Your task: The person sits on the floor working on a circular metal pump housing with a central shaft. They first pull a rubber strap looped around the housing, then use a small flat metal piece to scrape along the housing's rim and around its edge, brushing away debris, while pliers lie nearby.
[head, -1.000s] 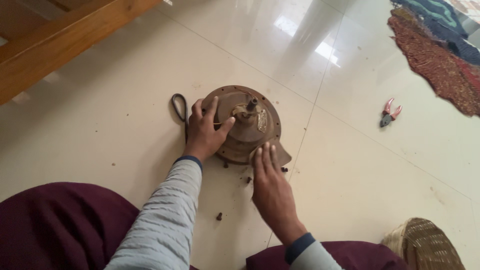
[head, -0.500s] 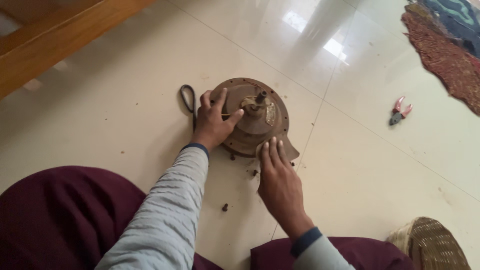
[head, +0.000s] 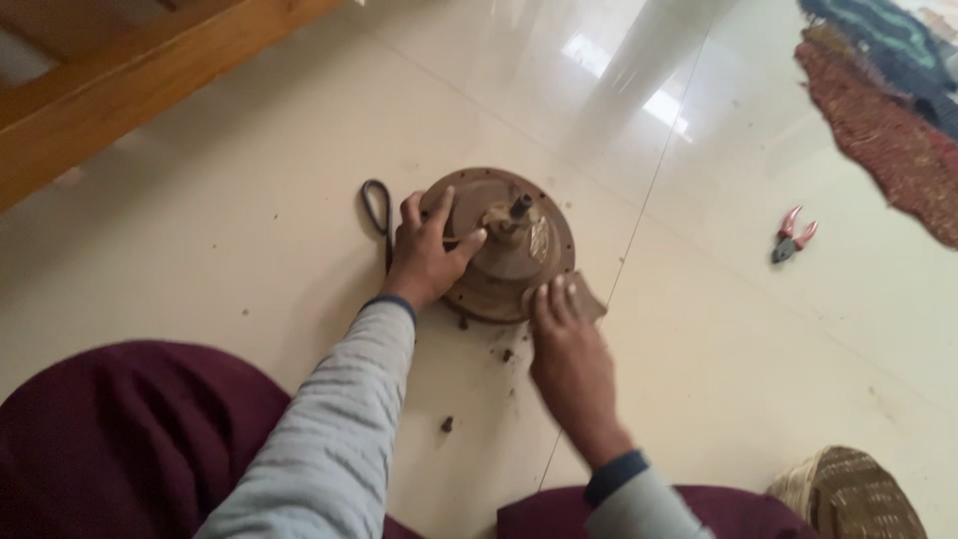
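Head view. A round, rusty motor housing (head: 504, 250) lies flat on the tiled floor (head: 249, 260), its short shaft (head: 520, 206) upright at the centre. It looks heavy, rigid and gritty rather than slippery; the flanged rim offers the surest hold. The left hand (head: 427, 255) rests on the near-left of the housing, fingers spread over the top and thumb stretched toward the shaft, pressing rather than clenching. The right hand (head: 571, 354) lies flat at the near-right rim, fingers extended and together, gripping nothing. Both forearms reach forward from the lap. A black loop (head: 377, 207) lies just left of the housing; pliers (head: 791, 236) lie well apart on the right.
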